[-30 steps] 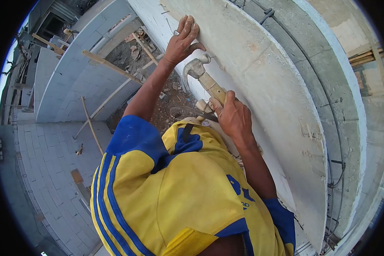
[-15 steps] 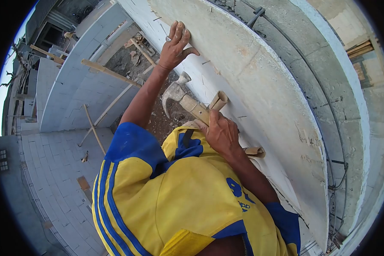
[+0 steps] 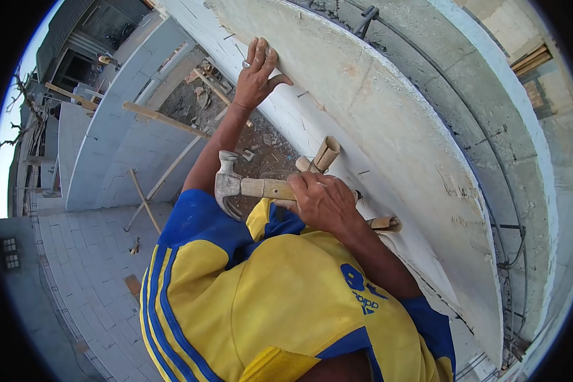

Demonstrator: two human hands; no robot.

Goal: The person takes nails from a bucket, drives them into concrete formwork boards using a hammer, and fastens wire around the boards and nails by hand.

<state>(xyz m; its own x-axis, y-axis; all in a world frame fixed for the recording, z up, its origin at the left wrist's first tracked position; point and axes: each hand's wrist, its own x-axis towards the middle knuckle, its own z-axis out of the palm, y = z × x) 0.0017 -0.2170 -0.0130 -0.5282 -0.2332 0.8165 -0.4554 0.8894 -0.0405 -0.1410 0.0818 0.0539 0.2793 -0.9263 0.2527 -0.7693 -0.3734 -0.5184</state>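
Note:
My right hand [image 3: 325,200] is closed round the wooden handle of a claw hammer [image 3: 228,184]. The hammer's metal head points left, close to my left upper arm, away from the wall. My left hand [image 3: 256,77], with a ring on one finger, lies with its fingers stretched out against the pale panel [image 3: 388,121] near its far end, thumb spread to the side. Thin nails [image 3: 363,172] stick out of the panel's white face. A split bamboo piece [image 3: 326,153] juts out just beyond my right hand, and another bamboo piece [image 3: 386,224] emerges by my right forearm.
Behind the panel run dark steel bars [image 3: 471,111] along a grey concrete strip [image 3: 509,134]. At left stand grey block walls [image 3: 95,254] braced by wooden poles [image 3: 162,118]. Rubble [image 3: 204,95] covers the ground below. Another person [image 3: 106,60] is far off at upper left.
The hammer has swung left and downward in view, from tilted up to nearly level, as my right hand turned. My left hand has stayed at the panel, shifting only slightly.

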